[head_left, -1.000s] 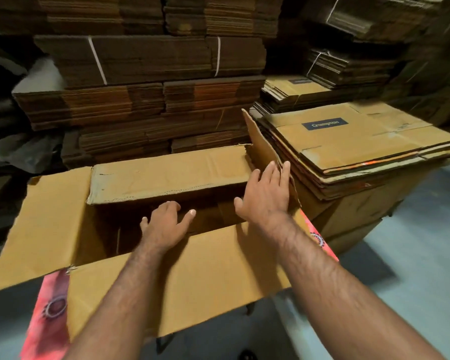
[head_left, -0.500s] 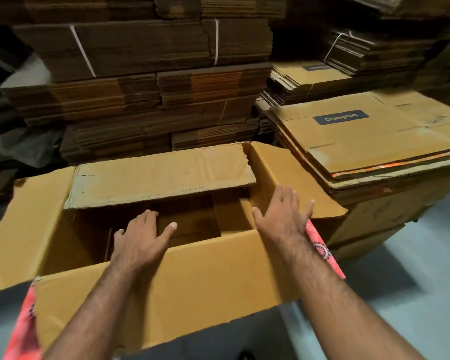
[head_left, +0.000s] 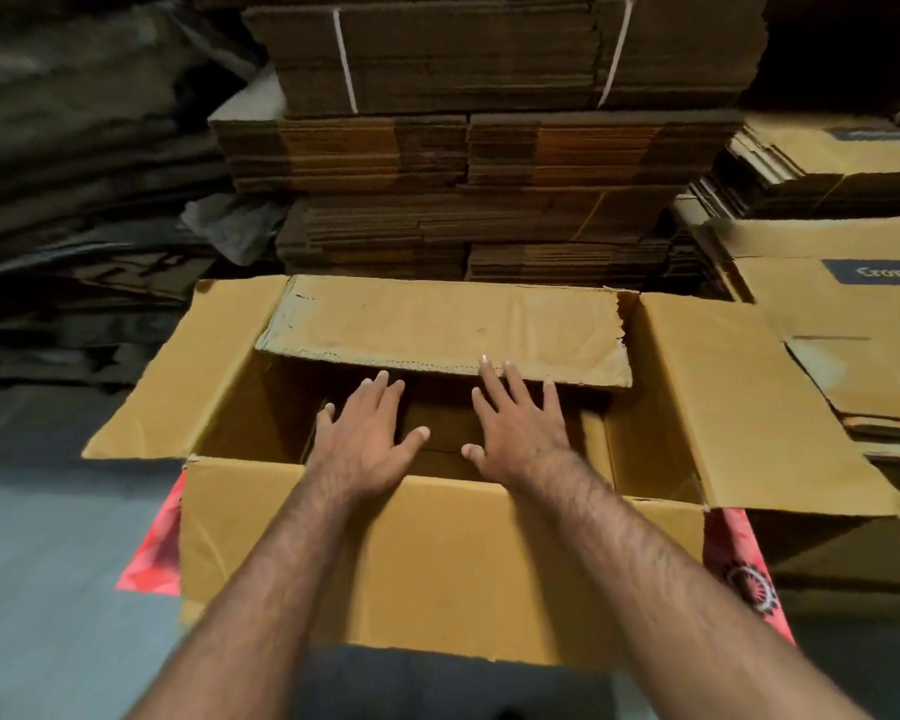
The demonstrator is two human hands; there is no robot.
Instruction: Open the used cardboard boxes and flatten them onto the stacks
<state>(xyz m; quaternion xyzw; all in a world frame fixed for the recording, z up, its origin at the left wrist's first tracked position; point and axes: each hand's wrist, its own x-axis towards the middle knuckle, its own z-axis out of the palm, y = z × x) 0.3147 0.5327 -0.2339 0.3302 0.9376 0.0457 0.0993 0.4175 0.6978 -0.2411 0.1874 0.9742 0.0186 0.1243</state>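
Both hands, left (head_left: pixel 362 439) and right (head_left: pixel 520 426), fingers spread flat, reach into open box (head_left: pixel 437 553), likely to push its bottom out for flattening.

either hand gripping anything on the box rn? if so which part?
Nothing is held. Both the left hand and the right hand reach into the open cardboard box with fingers straight and spread, curled round no flap or edge.

A dark blue label (head_left: pixel 876 273) on the top sheet of the flattened cardboard stack (head_left: pixel 827 324) at the right shows pale letters "Cromp", cut off by the frame edge. A second label farther back is too blurred to read.
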